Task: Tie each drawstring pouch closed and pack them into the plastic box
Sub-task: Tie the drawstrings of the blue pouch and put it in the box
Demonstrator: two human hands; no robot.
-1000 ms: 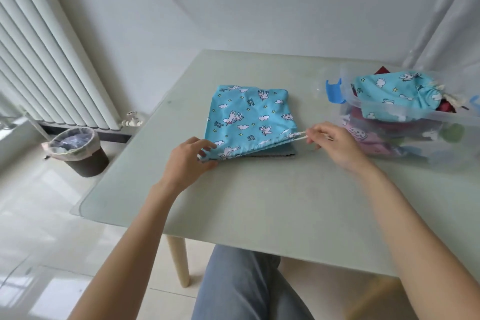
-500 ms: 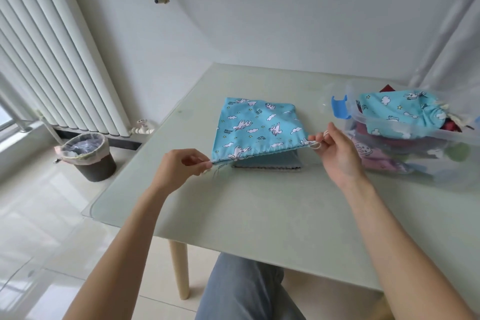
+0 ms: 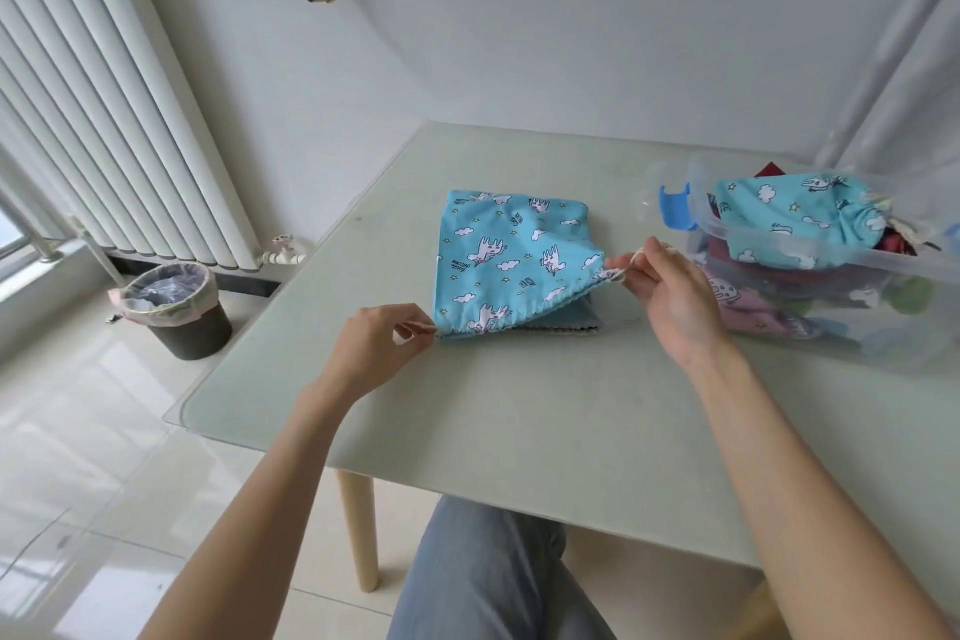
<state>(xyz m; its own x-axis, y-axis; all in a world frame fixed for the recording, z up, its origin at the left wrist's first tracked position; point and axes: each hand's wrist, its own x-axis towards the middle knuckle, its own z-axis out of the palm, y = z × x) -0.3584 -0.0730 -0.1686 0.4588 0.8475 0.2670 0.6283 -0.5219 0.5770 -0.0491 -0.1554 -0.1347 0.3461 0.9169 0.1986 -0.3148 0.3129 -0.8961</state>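
A light-blue drawstring pouch [image 3: 511,255] with white cartoon prints lies on the pale green table [image 3: 519,411]. A grey pouch [image 3: 571,320] peeks out beneath it. My left hand [image 3: 374,346] pinches the white drawstring at the pouch's near left corner. My right hand [image 3: 670,294] pinches the drawstring at the near right corner, and that corner is lifted off the table. The pouch's mouth edge is gathered between the two hands. The clear plastic box [image 3: 831,270] stands at the right, with a tied blue pouch [image 3: 800,218] on top of several others.
A blue clip [image 3: 675,208] sits on the box's left end. A lined waste bin [image 3: 174,309] stands on the floor left of the table, beside a white radiator [image 3: 104,120]. My knees are under the table's near edge.
Both hands have drawn apart along the drawstring. The pouch's mouth edge has puckered and its right corner has risen. The camera has tilted upward.
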